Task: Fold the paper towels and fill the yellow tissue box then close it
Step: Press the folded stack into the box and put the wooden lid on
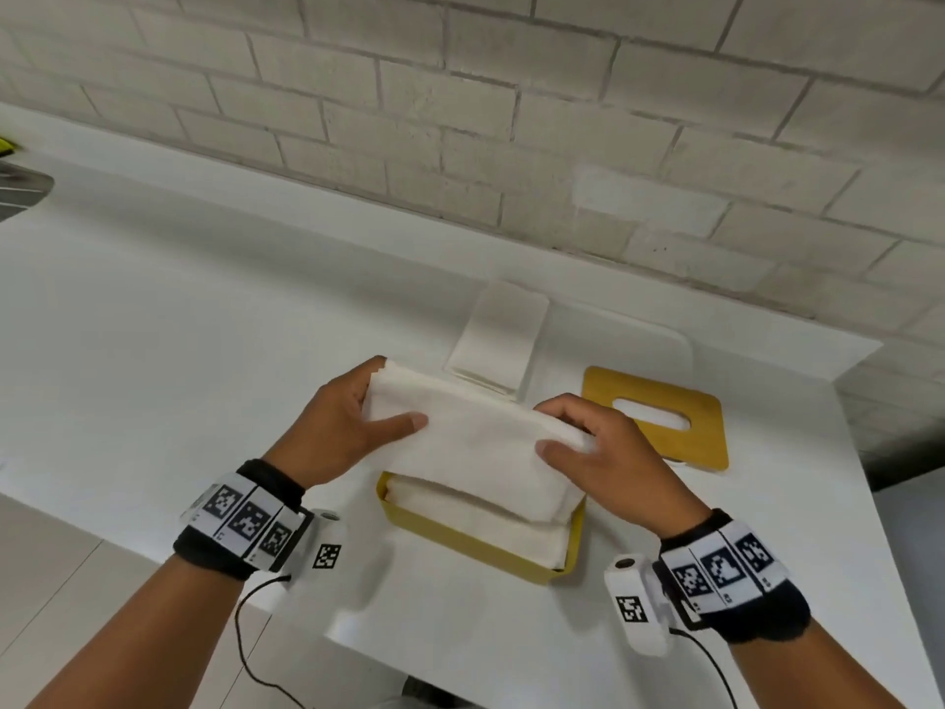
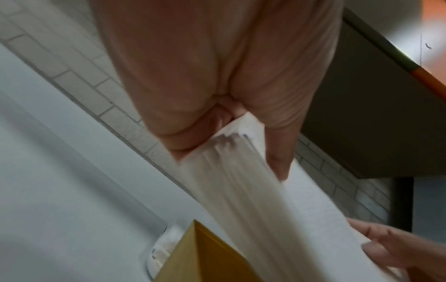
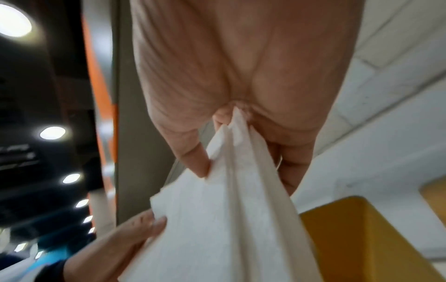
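Head view: I've got the folded towel stack (image 1: 475,447) pinched at both ends, left hand (image 1: 342,432) and right hand (image 1: 608,452), hanging just above the open yellow box (image 1: 460,542). Stack's long axis matches the box's; I'd guess straight down. Lid (image 1: 657,419) nearer right hand.

The tissue box (image 1: 463,542) stands on the counter (image 1: 204,350) near its front edge, with folded towels (image 1: 475,524) inside it. A folded towel bundle (image 1: 470,447) is held directly above the box, the left hand (image 1: 337,427) at its left end and the right hand (image 1: 608,452) at its right end. The lid (image 1: 657,417) lies flat behind and to the right of the box, and a towel stack (image 1: 498,340) lies behind the box, left of the lid.
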`<action>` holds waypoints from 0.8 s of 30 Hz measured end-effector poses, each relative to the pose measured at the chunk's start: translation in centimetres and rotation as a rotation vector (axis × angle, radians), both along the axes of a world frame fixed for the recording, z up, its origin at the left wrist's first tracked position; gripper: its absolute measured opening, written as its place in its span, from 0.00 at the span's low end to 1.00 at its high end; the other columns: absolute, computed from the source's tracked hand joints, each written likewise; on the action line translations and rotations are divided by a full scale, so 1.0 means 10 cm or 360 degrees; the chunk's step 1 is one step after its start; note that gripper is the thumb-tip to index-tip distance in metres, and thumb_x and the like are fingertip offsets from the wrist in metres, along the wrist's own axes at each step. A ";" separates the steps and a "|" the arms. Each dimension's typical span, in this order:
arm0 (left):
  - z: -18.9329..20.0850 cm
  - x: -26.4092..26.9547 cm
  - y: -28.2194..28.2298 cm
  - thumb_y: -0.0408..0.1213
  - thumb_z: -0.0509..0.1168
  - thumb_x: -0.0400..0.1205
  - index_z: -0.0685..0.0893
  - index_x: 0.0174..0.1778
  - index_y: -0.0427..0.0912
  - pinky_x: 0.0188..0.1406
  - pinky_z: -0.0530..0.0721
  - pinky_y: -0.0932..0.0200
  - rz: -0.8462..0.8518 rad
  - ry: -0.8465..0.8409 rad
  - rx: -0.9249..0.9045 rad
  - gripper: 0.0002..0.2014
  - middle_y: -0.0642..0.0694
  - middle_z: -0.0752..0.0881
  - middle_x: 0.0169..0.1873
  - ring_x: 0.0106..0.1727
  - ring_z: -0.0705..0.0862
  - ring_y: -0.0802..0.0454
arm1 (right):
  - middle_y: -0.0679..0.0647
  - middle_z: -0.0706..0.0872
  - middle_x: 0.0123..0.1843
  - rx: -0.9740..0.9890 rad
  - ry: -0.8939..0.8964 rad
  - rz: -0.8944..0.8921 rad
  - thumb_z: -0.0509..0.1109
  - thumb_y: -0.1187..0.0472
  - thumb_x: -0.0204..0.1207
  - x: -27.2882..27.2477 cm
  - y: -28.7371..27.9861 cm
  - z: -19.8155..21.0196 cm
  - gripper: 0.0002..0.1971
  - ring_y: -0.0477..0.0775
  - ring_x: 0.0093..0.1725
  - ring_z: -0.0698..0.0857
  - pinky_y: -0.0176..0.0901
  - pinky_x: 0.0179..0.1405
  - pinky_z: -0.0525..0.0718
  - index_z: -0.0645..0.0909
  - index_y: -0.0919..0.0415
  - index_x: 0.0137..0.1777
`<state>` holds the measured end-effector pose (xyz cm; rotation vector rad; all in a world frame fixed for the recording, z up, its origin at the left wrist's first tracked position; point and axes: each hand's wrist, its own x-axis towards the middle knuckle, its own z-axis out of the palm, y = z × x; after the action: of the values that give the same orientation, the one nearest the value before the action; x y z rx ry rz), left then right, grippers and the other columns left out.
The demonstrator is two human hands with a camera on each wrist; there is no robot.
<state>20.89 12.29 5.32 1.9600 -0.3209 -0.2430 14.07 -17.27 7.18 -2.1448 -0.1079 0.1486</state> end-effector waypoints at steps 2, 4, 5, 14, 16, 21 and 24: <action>-0.03 0.03 -0.05 0.48 0.79 0.77 0.79 0.65 0.62 0.45 0.85 0.70 -0.0062 -0.0039 0.0241 0.23 0.62 0.89 0.53 0.51 0.87 0.68 | 0.41 0.90 0.50 0.0062 0.0031 -0.0077 0.75 0.64 0.78 -0.05 -0.02 -0.05 0.12 0.41 0.51 0.88 0.32 0.50 0.83 0.86 0.45 0.55; -0.08 0.04 -0.11 0.50 0.77 0.78 0.76 0.68 0.65 0.42 0.81 0.75 -0.0149 -0.0108 0.0484 0.25 0.61 0.86 0.53 0.49 0.85 0.67 | 0.42 0.90 0.50 0.0020 0.0073 -0.0124 0.76 0.63 0.78 -0.08 -0.02 -0.17 0.12 0.38 0.51 0.87 0.29 0.49 0.81 0.85 0.44 0.56; -0.11 0.04 -0.14 0.50 0.76 0.79 0.76 0.70 0.65 0.41 0.80 0.74 -0.0182 -0.0151 0.0593 0.25 0.58 0.87 0.53 0.49 0.85 0.65 | 0.42 0.90 0.50 -0.0018 0.0091 -0.0152 0.76 0.62 0.78 -0.09 -0.02 -0.23 0.12 0.37 0.50 0.87 0.29 0.49 0.80 0.85 0.44 0.56; -0.35 0.03 -0.35 0.49 0.67 0.85 0.82 0.73 0.50 0.53 0.81 0.50 -0.0307 -0.0758 0.1213 0.20 0.46 0.91 0.50 0.53 0.85 0.42 | 0.47 0.84 0.67 -0.0597 -0.0028 -0.0068 0.69 0.58 0.84 -0.11 0.14 -0.54 0.17 0.53 0.69 0.79 0.42 0.71 0.76 0.79 0.47 0.71; -0.38 0.06 -0.34 0.47 0.66 0.83 0.87 0.65 0.48 0.50 0.81 0.49 -0.0295 -0.0907 0.1332 0.16 0.49 0.91 0.45 0.52 0.83 0.41 | 0.49 0.82 0.70 -0.0655 -0.0037 -0.0042 0.67 0.60 0.85 -0.07 0.15 -0.53 0.18 0.53 0.71 0.78 0.38 0.69 0.73 0.79 0.50 0.74; -0.49 0.11 -0.33 0.43 0.76 0.77 0.89 0.63 0.48 0.53 0.81 0.46 -0.0263 -0.0919 0.1356 0.18 0.47 0.87 0.59 0.58 0.81 0.39 | 0.52 0.82 0.69 -0.0812 -0.0095 0.0082 0.66 0.63 0.86 -0.04 0.13 -0.59 0.19 0.55 0.69 0.79 0.47 0.67 0.79 0.79 0.52 0.76; -0.50 0.09 -0.32 0.43 0.81 0.73 0.84 0.69 0.49 0.52 0.83 0.46 -0.0197 -0.0818 0.1257 0.28 0.44 0.79 0.59 0.54 0.80 0.42 | 0.53 0.87 0.60 -0.0929 -0.0343 0.0082 0.76 0.69 0.75 -0.07 0.10 -0.66 0.20 0.59 0.59 0.83 0.53 0.55 0.88 0.86 0.55 0.66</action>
<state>21.75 9.13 0.31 2.7814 -0.7680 0.0858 13.33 -16.25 0.62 -2.7386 -0.2723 -0.0294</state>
